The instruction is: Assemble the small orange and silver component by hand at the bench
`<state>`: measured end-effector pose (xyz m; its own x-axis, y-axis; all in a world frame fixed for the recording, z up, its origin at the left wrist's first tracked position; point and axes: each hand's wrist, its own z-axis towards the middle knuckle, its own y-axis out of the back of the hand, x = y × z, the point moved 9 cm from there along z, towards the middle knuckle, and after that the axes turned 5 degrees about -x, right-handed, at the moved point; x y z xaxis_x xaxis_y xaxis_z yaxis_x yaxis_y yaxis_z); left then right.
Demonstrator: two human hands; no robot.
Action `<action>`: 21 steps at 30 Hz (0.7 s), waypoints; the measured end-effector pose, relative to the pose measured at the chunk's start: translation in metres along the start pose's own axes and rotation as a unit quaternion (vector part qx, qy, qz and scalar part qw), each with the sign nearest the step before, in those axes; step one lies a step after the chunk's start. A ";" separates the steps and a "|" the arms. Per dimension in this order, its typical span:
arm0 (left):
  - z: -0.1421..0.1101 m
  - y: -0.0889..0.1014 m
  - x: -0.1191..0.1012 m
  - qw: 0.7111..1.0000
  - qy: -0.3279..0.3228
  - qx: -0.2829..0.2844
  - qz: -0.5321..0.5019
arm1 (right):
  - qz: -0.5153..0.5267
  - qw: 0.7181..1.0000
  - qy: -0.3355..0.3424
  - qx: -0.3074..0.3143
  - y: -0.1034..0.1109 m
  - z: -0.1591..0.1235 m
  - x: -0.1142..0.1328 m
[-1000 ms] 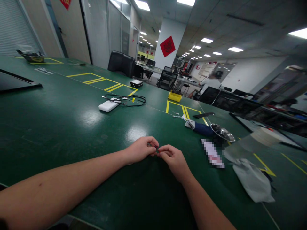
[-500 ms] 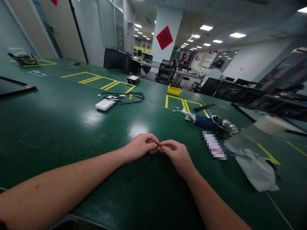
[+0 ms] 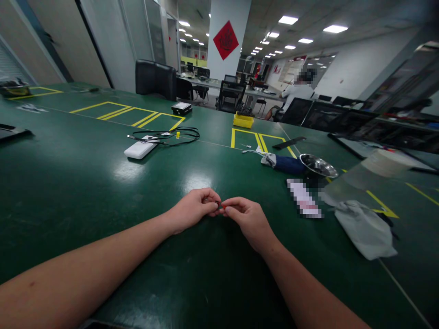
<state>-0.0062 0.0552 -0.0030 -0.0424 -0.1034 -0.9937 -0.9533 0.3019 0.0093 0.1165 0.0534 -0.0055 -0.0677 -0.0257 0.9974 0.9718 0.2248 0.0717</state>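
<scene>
My left hand (image 3: 194, 208) and my right hand (image 3: 248, 219) meet above the green table (image 3: 164, 283), fingertips almost touching. Between the right thumb and forefinger is a tiny red object (image 3: 224, 207), mostly covered by the fingers. The left thumb and forefinger pinch at its other side, where a bit of dark red shows. Whether this is one piece or two, I cannot tell; it is too small to name.
A white power bank (image 3: 140, 148) with a black cable (image 3: 185, 137) lies ahead on the left. To the right are a blue cloth-like roll (image 3: 288, 164), a metal bowl (image 3: 317, 167), a blurred phone-like item (image 3: 303, 198), a clear container (image 3: 360, 178) and a grey pouch (image 3: 365, 228). Farther off, a yellow box (image 3: 243, 120).
The view has shifted slightly, so the scene sits a little left and higher. Both hands stay together at the red object; the gap between their fingertips looks about the same.
</scene>
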 end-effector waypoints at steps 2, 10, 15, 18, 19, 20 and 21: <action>0.000 0.000 0.000 1.000 0.001 -0.001 0.004 | 0.001 1.000 0.001 0.001 0.000 0.000 0.000; 0.000 0.002 -0.002 0.999 -0.026 -0.005 0.041 | 0.022 1.000 0.001 -0.006 -0.001 0.002 0.001; -0.001 0.001 -0.004 0.998 -0.027 -0.004 0.060 | 0.030 1.000 0.003 -0.005 -0.001 0.003 0.001; -0.001 0.001 -0.002 0.999 -0.009 -0.006 0.040 | 0.042 0.999 0.006 -0.005 0.000 0.004 -0.001; -0.001 0.001 0.000 1.000 0.000 -0.007 0.029 | 0.049 0.999 0.004 -0.007 0.001 0.005 -0.002; -0.001 0.001 0.002 1.000 0.008 -0.006 0.016 | 0.057 0.998 0.001 -0.010 0.002 0.005 -0.004; -0.001 0.001 0.004 1.000 0.014 -0.006 0.004 | 0.064 0.998 -0.004 -0.012 0.003 0.006 -0.006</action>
<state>-0.0079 0.0547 -0.0065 -0.0576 -0.1272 -0.9902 -0.9563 0.2920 0.0182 0.1183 0.0600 -0.0108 0.0565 0.0096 0.9984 0.9776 0.2027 -0.0572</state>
